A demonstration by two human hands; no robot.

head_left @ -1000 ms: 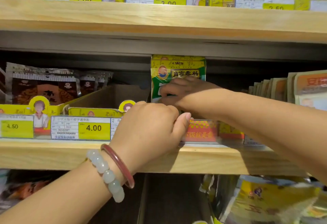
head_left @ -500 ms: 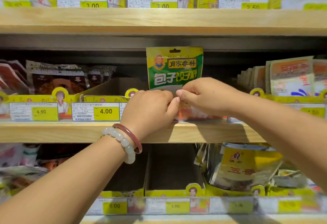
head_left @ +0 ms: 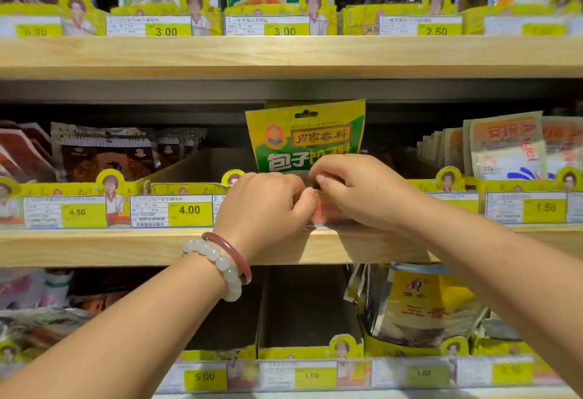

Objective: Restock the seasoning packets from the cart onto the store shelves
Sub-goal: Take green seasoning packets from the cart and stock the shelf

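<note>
Both hands are right up at the middle shelf (head_left: pixel 94 245), working a green and yellow seasoning packet (head_left: pixel 305 137) that stands upright in its slot at the shelf front. The left hand (head_left: pixel 265 206) has its fingers curled in at the packet's lower edge, and the right hand (head_left: pixel 359 190) pinches it from the other side — fingertips of the two nearly touching. If I were doing it, I'd seat the bottom behind the price strip first, then square the face forward so the label reads.

Stuff around: an open cardboard tray (head_left: pixel 202 168) sits just left with a 4.00 tag (head_left: pixel 189 210), dark brown packets (head_left: pixel 104 152) further left, pale packets (head_left: pixel 504 146) lined up on the right. The upper shelf board (head_left: pixel 284 56) hangs low over the packet's top — little headroom, so I reckon tilting it in beats lifting.
</note>
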